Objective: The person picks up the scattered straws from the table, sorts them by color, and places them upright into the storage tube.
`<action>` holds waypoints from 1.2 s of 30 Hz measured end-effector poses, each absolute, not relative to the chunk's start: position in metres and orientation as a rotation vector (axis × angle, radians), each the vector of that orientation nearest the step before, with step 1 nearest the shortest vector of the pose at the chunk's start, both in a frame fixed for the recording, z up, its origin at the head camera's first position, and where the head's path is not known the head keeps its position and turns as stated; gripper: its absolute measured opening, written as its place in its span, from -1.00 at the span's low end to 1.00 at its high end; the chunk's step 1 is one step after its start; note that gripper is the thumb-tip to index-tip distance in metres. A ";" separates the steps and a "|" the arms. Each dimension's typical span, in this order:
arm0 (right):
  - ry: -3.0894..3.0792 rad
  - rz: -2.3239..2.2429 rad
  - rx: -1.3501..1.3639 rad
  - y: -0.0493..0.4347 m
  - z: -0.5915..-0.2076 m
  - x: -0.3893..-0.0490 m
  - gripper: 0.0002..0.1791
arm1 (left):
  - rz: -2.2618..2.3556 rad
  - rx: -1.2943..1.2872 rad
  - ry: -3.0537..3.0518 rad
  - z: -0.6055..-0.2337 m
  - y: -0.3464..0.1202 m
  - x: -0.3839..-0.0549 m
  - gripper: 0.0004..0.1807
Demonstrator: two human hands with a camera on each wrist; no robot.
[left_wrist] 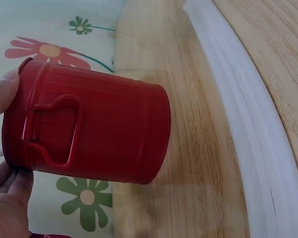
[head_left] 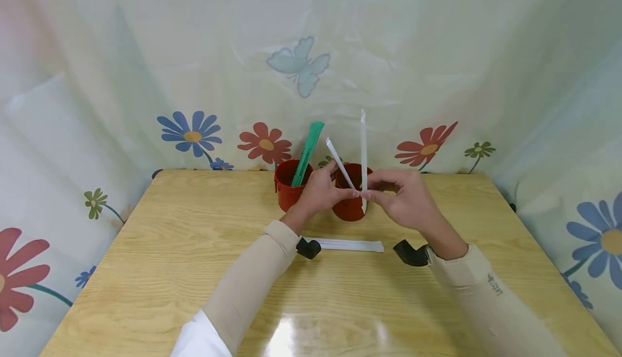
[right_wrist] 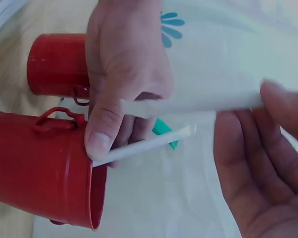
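My left hand (head_left: 318, 190) grips the rim of the right-hand red bucket (right_wrist: 44, 168), thumb on one side and fingers on the other. Just above that bucket, my right hand (head_left: 405, 199) pinches a white paper-wrapped straw (head_left: 363, 141) between thumb and fingers. The straw stands nearly upright in the head view, its lower end before the bucket's wall. Another white wrapped straw (head_left: 339, 161) leans out of the same bucket, beside my left thumb. Green printed wrapped sticks (head_left: 306, 154) stand in the left red bucket (head_left: 286, 195). Inside the buckets, the lower ends are hidden.
One more white wrapped strip (head_left: 347, 244) lies across the wooden table (head_left: 194, 270), in front of the buckets. A flowered curtain (head_left: 379, 76) hangs behind and at both sides. Black wrist cameras (head_left: 412, 253) sit under my wrists.
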State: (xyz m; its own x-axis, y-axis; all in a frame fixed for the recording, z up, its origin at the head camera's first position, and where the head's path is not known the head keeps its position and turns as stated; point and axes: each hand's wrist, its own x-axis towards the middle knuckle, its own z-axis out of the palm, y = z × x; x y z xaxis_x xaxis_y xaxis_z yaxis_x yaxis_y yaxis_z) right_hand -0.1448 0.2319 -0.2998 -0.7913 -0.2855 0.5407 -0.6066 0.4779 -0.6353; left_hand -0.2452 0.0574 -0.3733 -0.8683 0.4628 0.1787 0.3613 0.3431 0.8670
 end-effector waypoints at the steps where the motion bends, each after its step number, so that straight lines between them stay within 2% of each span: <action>1: -2.357 1.228 0.696 0.231 -0.299 -0.148 -0.89 | 1.579 0.765 2.486 -0.374 0.057 -0.245 -0.33; 7: -2.324 1.176 0.489 0.225 -0.302 -0.166 -0.93 | 1.601 0.778 2.481 -0.379 0.059 -0.244 -0.37; 23: -2.445 0.956 0.481 0.224 -0.335 -0.194 -0.88 | 1.636 0.812 2.440 -0.380 0.058 -0.241 -0.36; 31: -2.529 0.893 0.491 0.226 -0.339 -0.195 -0.86 | 1.603 0.798 2.480 -0.378 0.057 -0.243 -0.45; 36: -2.402 0.923 0.601 0.224 -0.344 -0.179 -0.86 | 1.562 0.770 2.534 -0.375 0.056 -0.245 -0.42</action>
